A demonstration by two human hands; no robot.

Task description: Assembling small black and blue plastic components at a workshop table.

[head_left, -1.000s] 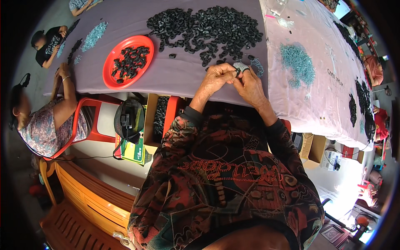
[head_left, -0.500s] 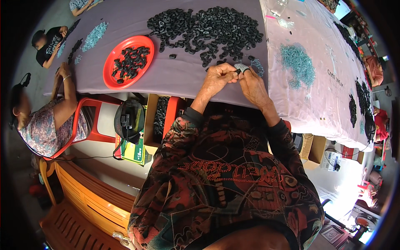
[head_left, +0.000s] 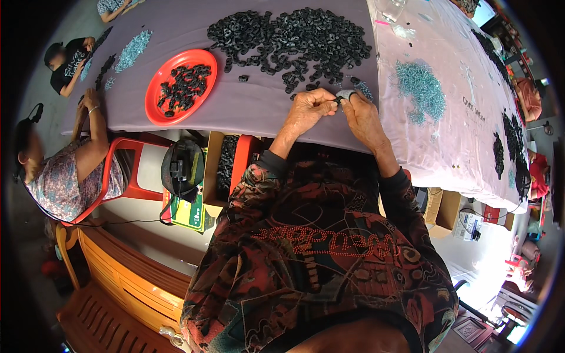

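My left hand (head_left: 312,110) is closed, its thumb and forefinger pinching a small black plastic part (head_left: 338,100) at the near edge of the table. My right hand (head_left: 361,117) meets it there, fingertips closed on the same part. A pale grey-white covering or piece (head_left: 345,93) shows at the right fingers; I cannot tell which. Just beyond the hands spreads a big heap of black plastic parts (head_left: 300,44). Beside the right fingers lies a small scatter of bluish metallic-looking pieces (head_left: 364,90). A red plate (head_left: 151,101) with several black parts sits to the left.
A larger bluish pile (head_left: 419,91) lies on the pink cloth (head_left: 453,150) at right. Other people sit along the table, one close on my left (head_left: 67,170). Below the edge are a red chair (head_left: 140,156), an open box of black parts (head_left: 226,162) and a wooden bench (head_left: 126,273).
My right hand has turned slightly and its fingers have shifted against the black part, leaving less of the pale piece showing. The left hand stays nearly in place.
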